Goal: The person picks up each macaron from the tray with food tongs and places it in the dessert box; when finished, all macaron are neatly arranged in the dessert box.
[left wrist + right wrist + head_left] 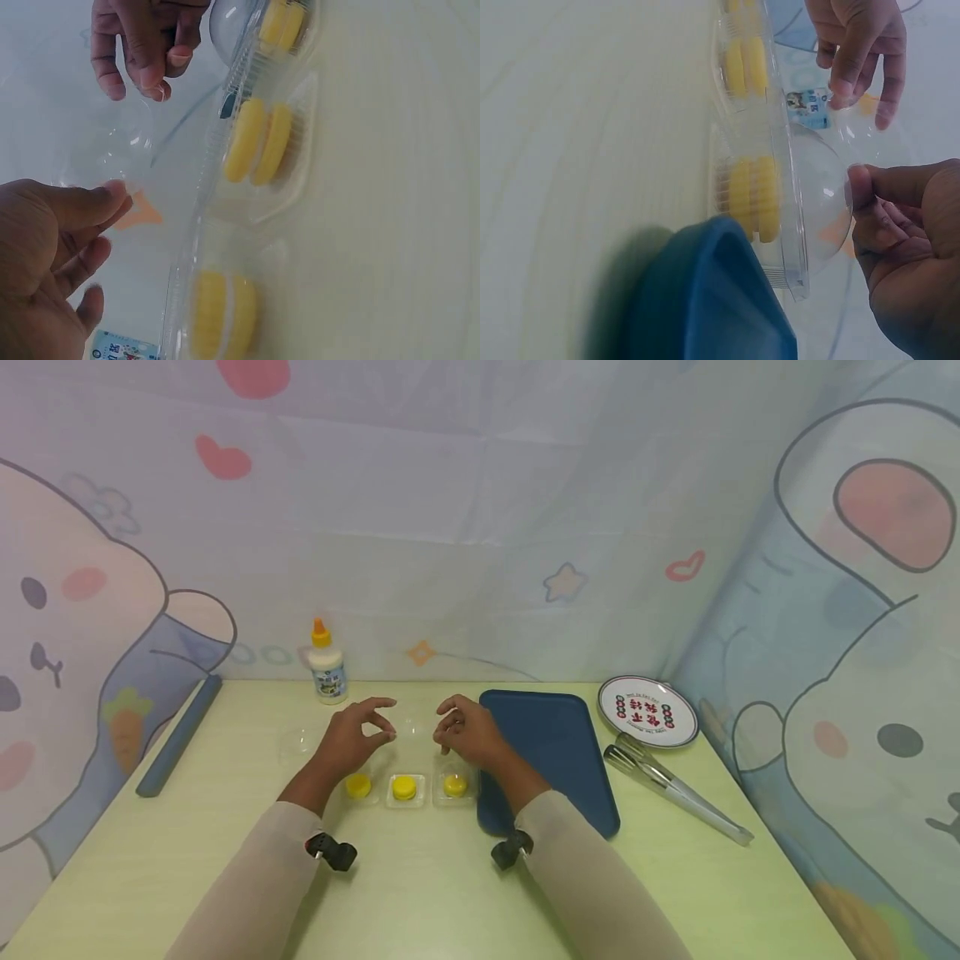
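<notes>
A clear domed plastic lid (411, 727) is between my two hands, faint against the table. My left hand (352, 737) pinches its left edge with the thumb and a finger; in the left wrist view the left fingertips (116, 193) meet at the lid (112, 154). My right hand (471, 735) pinches at the opposite edge, its other fingers curled. Nearer me stand three clear boxes in a row, with a left yellow macaron (358, 786), a middle one (404, 787) and a right one (455, 785). A dome (821, 195) covers the right box; the middle box has no dome.
Another clear lid (300, 743) lies left of my left hand. A blue tray (551, 760) sits close beside the right box. Farther right are a plate (648, 712) and metal tongs (678, 789). A glue bottle (328, 668) stands behind; a grey-blue bar (180, 735) lies far left.
</notes>
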Available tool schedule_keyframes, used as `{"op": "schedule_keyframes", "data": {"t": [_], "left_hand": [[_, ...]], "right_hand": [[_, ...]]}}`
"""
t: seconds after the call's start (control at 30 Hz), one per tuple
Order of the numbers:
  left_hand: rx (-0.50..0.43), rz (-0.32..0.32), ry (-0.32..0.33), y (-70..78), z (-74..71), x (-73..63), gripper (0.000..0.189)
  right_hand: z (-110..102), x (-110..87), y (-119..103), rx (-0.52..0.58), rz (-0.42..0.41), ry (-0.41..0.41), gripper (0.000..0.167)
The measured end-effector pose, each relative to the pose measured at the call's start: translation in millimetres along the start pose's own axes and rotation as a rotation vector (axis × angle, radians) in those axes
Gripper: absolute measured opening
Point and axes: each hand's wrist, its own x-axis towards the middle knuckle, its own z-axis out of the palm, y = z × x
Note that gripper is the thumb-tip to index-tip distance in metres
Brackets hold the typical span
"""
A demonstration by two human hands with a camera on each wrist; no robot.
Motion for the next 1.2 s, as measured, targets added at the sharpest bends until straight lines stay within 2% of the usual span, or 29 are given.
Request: {"op": "schedule_keyframes", "data": {"t": [0.2,0.3,0.4,0.57,0.93,1.07,1.2], "left_hand": [[-0.063,0.063,0.003,1.8,-1.0,-4.6,0.047],[-0.126,0.069,-0.022,1.5,-0.7,-6.3,0.044],[-0.131,0.078,-0.032,0.2,-0.4,-7.4,0.042],[-0.1,0.102,-0.049,-4.0,-2.0,-9.4,0.042],[-0.18,0.081,-0.123,-9.4,-8.8,-22.7,0.044],[-0.199,0.079,-0.17,-10.2,-11.7,-26.8,0.047],[-0.208,0.106,-0.225,-12.3,-14.0,-30.9,0.05]], "right_hand": [[1.6,-1.6,-0.5,0.024,-0.004,-0.012,0.015],[2.7,-2.1,0.2,0.033,-0.002,-0.019,0.014],[2.6,-2.9,-0.8,0.03,0.0,-0.021,0.015],[2.0,-5.5,0.9,0.014,0.014,-0.02,0.023],[4.7,-20.0,-3.2,-0.064,0.021,-0.051,0.031],[6.3,-25.3,-6.6,-0.042,0.059,-0.077,0.038],[10.0,-29.0,-8.2,-0.039,0.059,-0.098,0.047]]}}
